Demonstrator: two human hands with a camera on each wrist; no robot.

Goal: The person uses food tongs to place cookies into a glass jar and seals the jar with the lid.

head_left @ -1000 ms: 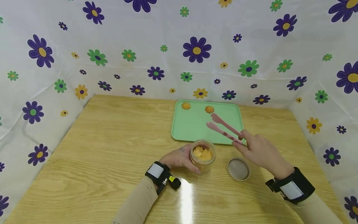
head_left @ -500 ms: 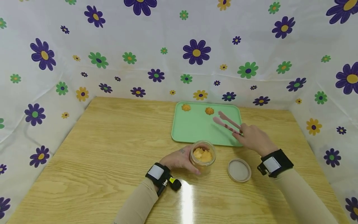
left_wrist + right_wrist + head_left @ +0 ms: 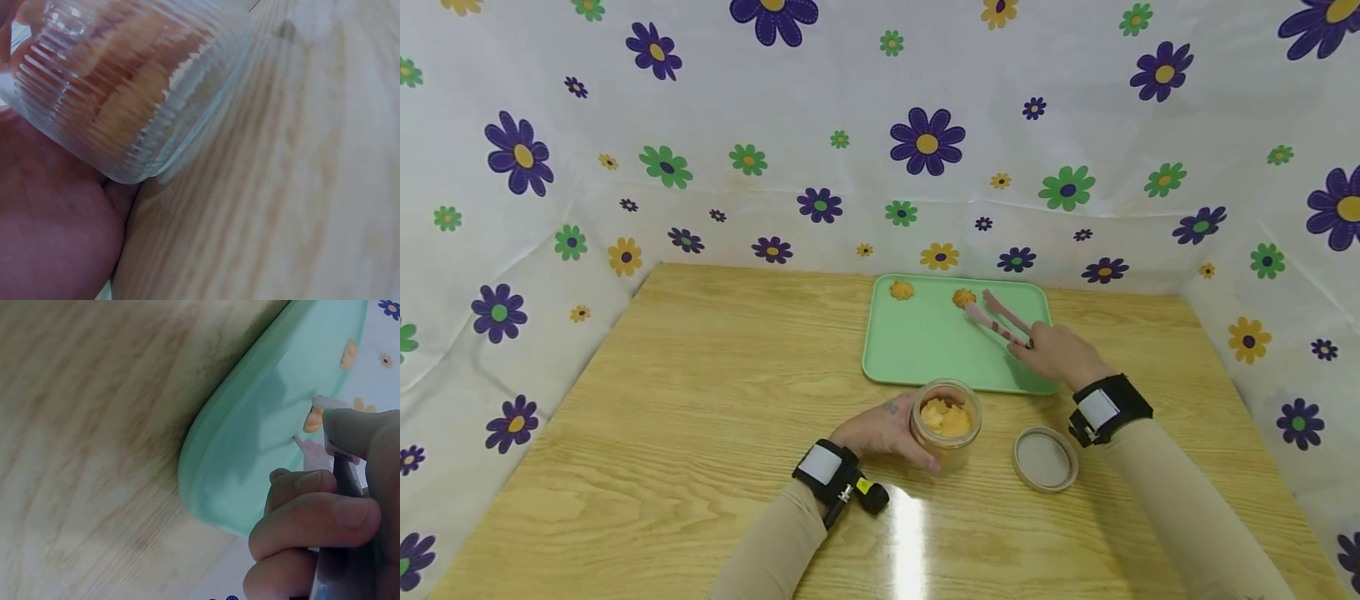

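Note:
My left hand [image 3: 891, 433] grips a ribbed glass jar [image 3: 946, 450] that stands on the table with several yellow-orange cookies [image 3: 946, 417] inside. In the left wrist view the jar [image 3: 125, 94] shows the cookies through its side, with the palm [image 3: 56, 219] against it. My right hand [image 3: 1060, 354] holds pink tongs [image 3: 1000, 321] over the green tray [image 3: 925, 350], their tips apart. Those tips are right at a browned cookie [image 3: 964, 297] near the tray's back edge. Another cookie [image 3: 902, 290] lies in the back left corner of the tray.
A round lid [image 3: 1045, 459] lies on the wooden table [image 3: 730, 375], right of the jar and in front of the tray. A white flowered cloth [image 3: 850, 100] rises behind the table and along both sides.
My right hand has moved forward and left with the tongs, bringing their tips down to the browned cookie. My left hand keeps its hold on the jar in the same place.

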